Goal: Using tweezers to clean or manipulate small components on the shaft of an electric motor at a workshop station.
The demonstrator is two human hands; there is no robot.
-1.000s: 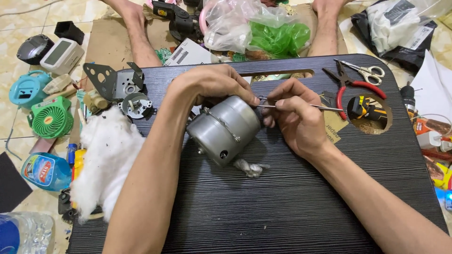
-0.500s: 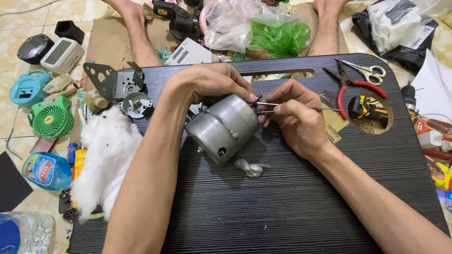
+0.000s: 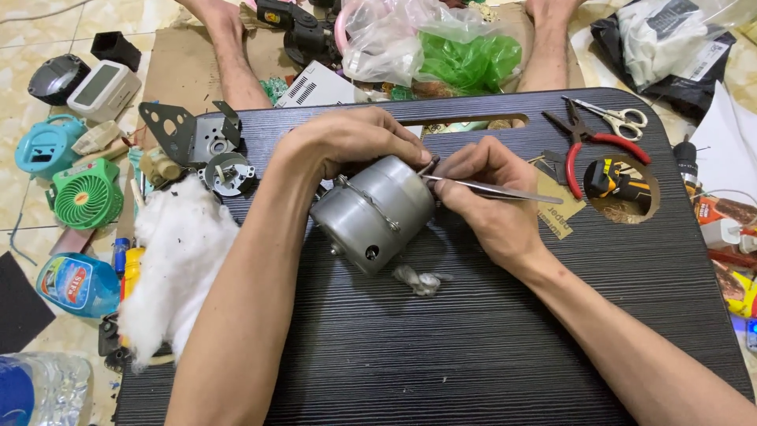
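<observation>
My left hand (image 3: 355, 142) clamps its fingers over the silver motor housing (image 3: 374, 213), pinning it tilted on the dark bench (image 3: 473, 347) so it can't roll. My right hand (image 3: 485, 197) pinches metal tweezers (image 3: 489, 188), tips at the housing's top edge, beside a cotton scrap (image 3: 418, 280).

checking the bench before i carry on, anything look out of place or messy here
One small thing: a loose grey tuft of cotton lies on the black board just below the motor housing, apart from the big white wad of cotton hanging over the board's left edge. Nothing looks spilled or broken.
</observation>
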